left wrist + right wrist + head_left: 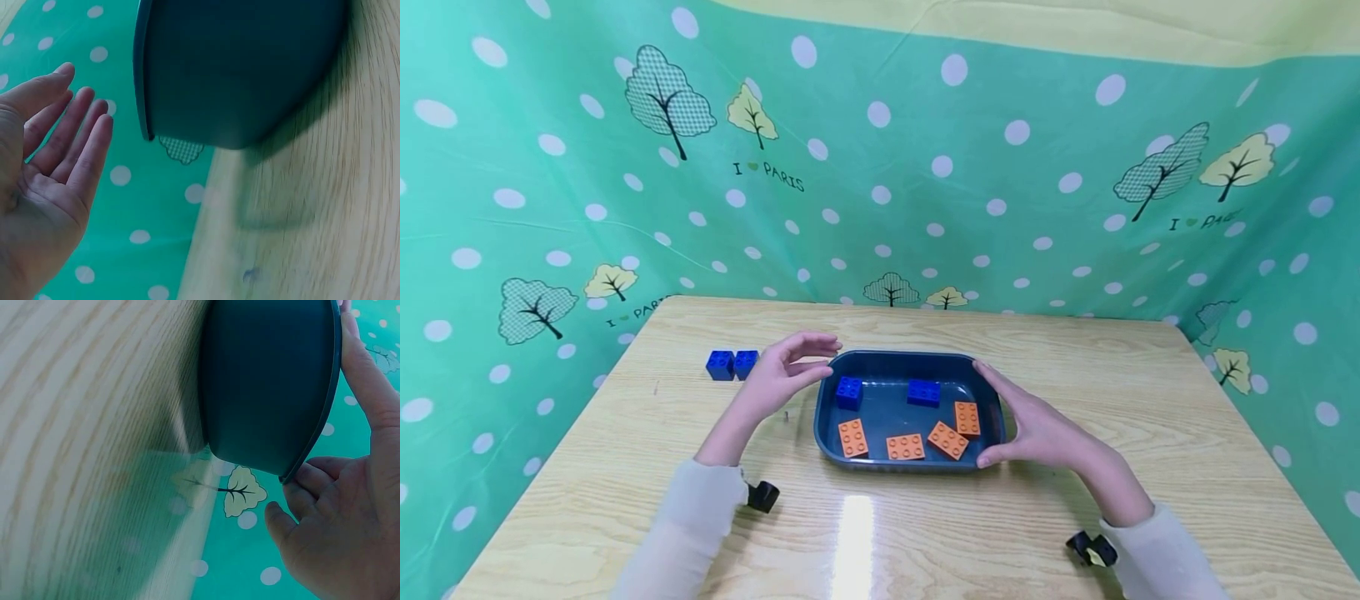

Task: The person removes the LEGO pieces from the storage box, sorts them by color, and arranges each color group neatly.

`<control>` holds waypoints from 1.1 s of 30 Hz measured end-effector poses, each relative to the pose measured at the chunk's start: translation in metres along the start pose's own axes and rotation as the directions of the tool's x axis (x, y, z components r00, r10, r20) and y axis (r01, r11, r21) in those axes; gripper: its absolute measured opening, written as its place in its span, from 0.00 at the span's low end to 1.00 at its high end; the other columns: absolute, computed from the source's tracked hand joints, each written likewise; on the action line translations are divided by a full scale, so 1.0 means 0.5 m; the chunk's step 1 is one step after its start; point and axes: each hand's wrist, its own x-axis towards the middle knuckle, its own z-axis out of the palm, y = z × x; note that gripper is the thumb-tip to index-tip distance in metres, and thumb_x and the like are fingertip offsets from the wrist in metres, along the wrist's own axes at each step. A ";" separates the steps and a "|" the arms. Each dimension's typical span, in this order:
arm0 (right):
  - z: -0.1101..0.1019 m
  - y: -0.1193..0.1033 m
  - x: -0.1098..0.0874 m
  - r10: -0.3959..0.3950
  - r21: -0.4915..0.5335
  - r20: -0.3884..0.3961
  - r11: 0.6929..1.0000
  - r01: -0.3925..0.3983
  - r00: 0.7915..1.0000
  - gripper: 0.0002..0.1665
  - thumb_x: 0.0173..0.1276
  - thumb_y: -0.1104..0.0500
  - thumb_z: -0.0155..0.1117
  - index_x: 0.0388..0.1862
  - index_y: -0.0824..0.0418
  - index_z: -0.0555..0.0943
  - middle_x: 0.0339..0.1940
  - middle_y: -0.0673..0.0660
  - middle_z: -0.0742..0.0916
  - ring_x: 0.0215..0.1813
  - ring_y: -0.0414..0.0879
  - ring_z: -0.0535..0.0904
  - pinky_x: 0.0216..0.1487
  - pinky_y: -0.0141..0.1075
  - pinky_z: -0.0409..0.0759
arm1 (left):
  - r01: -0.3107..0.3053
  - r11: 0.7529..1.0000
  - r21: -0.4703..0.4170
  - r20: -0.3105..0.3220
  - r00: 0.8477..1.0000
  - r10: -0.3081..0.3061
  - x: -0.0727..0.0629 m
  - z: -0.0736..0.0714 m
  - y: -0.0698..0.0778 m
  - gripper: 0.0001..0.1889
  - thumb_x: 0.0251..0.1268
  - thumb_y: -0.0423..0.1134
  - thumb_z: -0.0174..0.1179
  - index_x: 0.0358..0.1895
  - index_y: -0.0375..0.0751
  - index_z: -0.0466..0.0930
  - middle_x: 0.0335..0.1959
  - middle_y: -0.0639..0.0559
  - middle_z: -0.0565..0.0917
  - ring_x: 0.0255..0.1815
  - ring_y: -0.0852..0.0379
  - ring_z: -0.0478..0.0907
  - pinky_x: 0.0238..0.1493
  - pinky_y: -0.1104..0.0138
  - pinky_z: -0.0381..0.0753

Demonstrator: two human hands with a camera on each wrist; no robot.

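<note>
Sleeves: pale sleeves (1157, 554) cover the forearms at the lower edge of the head view; a black device (763, 497) sits at the left wrist.
Right hand: this hand (1037, 425) is the nearer of the two hands to the tray; it is spread wide and grips the right end, the thumb at the near corner, the fingers at the far corner.
Tray: the dark blue tray (883, 412) lies between the hands, in front of the person, with its long axis going from left to right.
Key relation: in my judgement, all turns on the two short ends; the right end is held, the left end is not.
Left hand: this hand (786, 375) holds nothing; its fingers are loosely bent, the thumb apart from them, just beside the left rim, and the left wrist view shows a gap.
Orange blocks: four orange blocks (906, 447) lie inside, toward the near side and the right end.
Blue blocks: two blue blocks (923, 392) lie inside, farther back; two loose blocks (720, 365), also blue, stand outside, beyond the left hand.
Tabletop: light wood-grain tabletop (1075, 337), with a bright reflection before the tray.
Room: a green dotted curtain (880, 225) with printed trees stands behind and at both sides.
</note>
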 end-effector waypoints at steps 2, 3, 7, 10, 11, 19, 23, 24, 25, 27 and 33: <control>0.000 -0.001 -0.001 0.001 0.000 -0.001 1.000 -0.001 1.000 0.74 0.48 0.39 0.80 0.83 0.50 0.42 0.84 0.63 0.53 0.80 0.68 0.52 0.73 0.68 0.61 | -0.012 1.000 -0.011 0.020 1.000 0.012 0.004 0.009 0.002 0.23 0.68 0.29 0.62 0.65 0.33 0.72 0.62 0.36 0.79 0.65 0.38 0.76 0.59 0.71 0.83; -0.001 -0.001 -0.001 0.001 0.001 -0.001 1.000 -0.001 1.000 0.74 0.48 0.39 0.81 0.83 0.50 0.42 0.83 0.63 0.53 0.80 0.68 0.52 0.73 0.68 0.61 | -0.016 1.000 -0.017 0.028 0.999 0.016 0.006 0.013 0.004 0.23 0.68 0.29 0.62 0.65 0.33 0.71 0.62 0.36 0.79 0.65 0.37 0.76 0.60 0.70 0.83; -0.001 -0.002 -0.001 -0.002 0.004 -0.001 1.000 0.002 1.000 0.75 0.48 0.39 0.81 0.83 0.51 0.42 0.83 0.63 0.53 0.80 0.69 0.52 0.73 0.69 0.61 | -0.011 1.000 0.001 0.059 0.998 0.011 0.013 0.030 0.008 0.24 0.67 0.28 0.63 0.65 0.33 0.71 0.62 0.37 0.79 0.65 0.39 0.77 0.62 0.65 0.82; -0.001 -0.002 -0.001 -0.003 0.007 -0.001 1.000 0.003 1.000 0.75 0.48 0.39 0.81 0.83 0.51 0.42 0.84 0.63 0.53 0.80 0.68 0.52 0.73 0.68 0.61 | -0.013 0.998 0.058 0.076 0.997 0.008 0.016 0.041 0.008 0.23 0.66 0.28 0.63 0.64 0.34 0.72 0.62 0.40 0.80 0.64 0.42 0.77 0.63 0.61 0.82; -0.001 -0.003 -0.001 -0.005 0.007 -0.001 1.000 0.005 1.000 0.75 0.48 0.39 0.81 0.83 0.51 0.42 0.84 0.62 0.53 0.80 0.68 0.52 0.73 0.68 0.61 | -0.019 0.996 0.085 0.083 0.996 0.012 0.017 0.044 0.008 0.23 0.66 0.28 0.63 0.64 0.34 0.73 0.62 0.40 0.80 0.64 0.43 0.78 0.63 0.60 0.82; 0.001 -0.001 0.000 -0.013 0.000 -0.009 1.000 0.013 1.000 0.75 0.48 0.39 0.81 0.83 0.51 0.43 0.83 0.63 0.53 0.80 0.68 0.53 0.73 0.68 0.61 | -0.096 0.925 0.367 0.175 0.984 0.033 0.021 0.070 0.019 0.20 0.67 0.33 0.64 0.62 0.39 0.77 0.58 0.46 0.83 0.60 0.48 0.81 0.61 0.53 0.83; 0.002 0.000 -0.001 -0.012 0.007 -0.006 1.000 0.012 1.000 0.75 0.48 0.39 0.81 0.83 0.51 0.42 0.84 0.63 0.53 0.81 0.68 0.52 0.73 0.68 0.61 | -0.145 0.869 0.473 0.249 0.968 0.026 0.022 0.084 0.026 0.18 0.69 0.37 0.63 0.60 0.41 0.78 0.58 0.48 0.83 0.59 0.50 0.81 0.62 0.54 0.82; 0.002 0.000 -0.001 -0.009 0.014 -0.004 1.000 0.009 1.000 0.75 0.48 0.39 0.81 0.83 0.51 0.43 0.84 0.62 0.53 0.81 0.67 0.52 0.74 0.68 0.60 | -0.152 0.860 0.488 0.258 0.966 0.024 0.022 0.087 0.027 0.18 0.69 0.37 0.63 0.60 0.42 0.78 0.58 0.48 0.84 0.59 0.51 0.81 0.62 0.55 0.82; 0.002 0.000 -0.002 -0.006 0.019 -0.003 1.000 0.006 1.000 0.75 0.47 0.40 0.81 0.83 0.50 0.43 0.84 0.61 0.53 0.81 0.67 0.52 0.74 0.68 0.60 | -0.157 0.855 0.494 0.265 0.964 0.024 0.022 0.090 0.027 0.18 0.69 0.36 0.63 0.60 0.42 0.78 0.57 0.48 0.84 0.59 0.52 0.82 0.62 0.55 0.82; 0.001 -0.001 -0.002 -0.001 0.028 0.000 1.000 0.001 1.000 0.75 0.47 0.40 0.82 0.83 0.50 0.43 0.84 0.61 0.52 0.81 0.66 0.51 0.75 0.67 0.60 | -0.153 0.861 0.485 0.269 0.963 0.020 0.022 0.094 0.028 0.17 0.69 0.36 0.63 0.59 0.43 0.79 0.57 0.48 0.84 0.58 0.52 0.82 0.61 0.55 0.83; -0.002 -0.005 -0.003 0.008 0.037 0.003 0.999 -0.008 1.000 0.76 0.46 0.41 0.82 0.83 0.49 0.43 0.84 0.61 0.52 0.81 0.66 0.51 0.74 0.68 0.60 | -0.147 0.903 0.403 0.277 0.960 0.033 0.023 0.100 0.027 0.16 0.69 0.35 0.62 0.59 0.41 0.79 0.57 0.48 0.83 0.58 0.50 0.82 0.60 0.53 0.83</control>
